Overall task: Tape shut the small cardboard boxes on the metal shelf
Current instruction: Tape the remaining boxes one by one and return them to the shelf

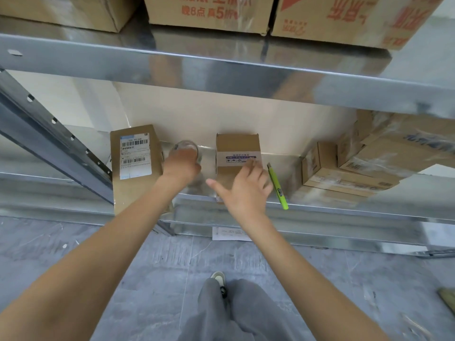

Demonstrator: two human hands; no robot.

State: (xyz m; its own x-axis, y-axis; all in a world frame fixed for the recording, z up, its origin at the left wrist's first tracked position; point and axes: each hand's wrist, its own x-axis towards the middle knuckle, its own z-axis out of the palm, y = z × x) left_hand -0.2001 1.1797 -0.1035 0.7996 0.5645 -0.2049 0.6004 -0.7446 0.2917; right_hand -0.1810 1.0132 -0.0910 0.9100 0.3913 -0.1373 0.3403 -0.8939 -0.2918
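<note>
Left hand (181,166) grips the tape roll (186,146), squeezed between two boxes (237,153). Right hand (243,185), fingers spread, rests on the middle one. Green knife (277,186) lies just beside.

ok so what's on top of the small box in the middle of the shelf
A printed label sits on the small box, and the right hand rests open-fingered over its near part. Whatever lies under the hand, including any tape, is covered. The left hand grips a clear tape roll beside it.

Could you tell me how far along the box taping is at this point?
Done: the boxes at the right already look wrapped in tape. In hand: the left hand holds the clear tape roll, while the right hand rests on the middle box. Left: the labelled box; no tape is discernible on it.
</note>
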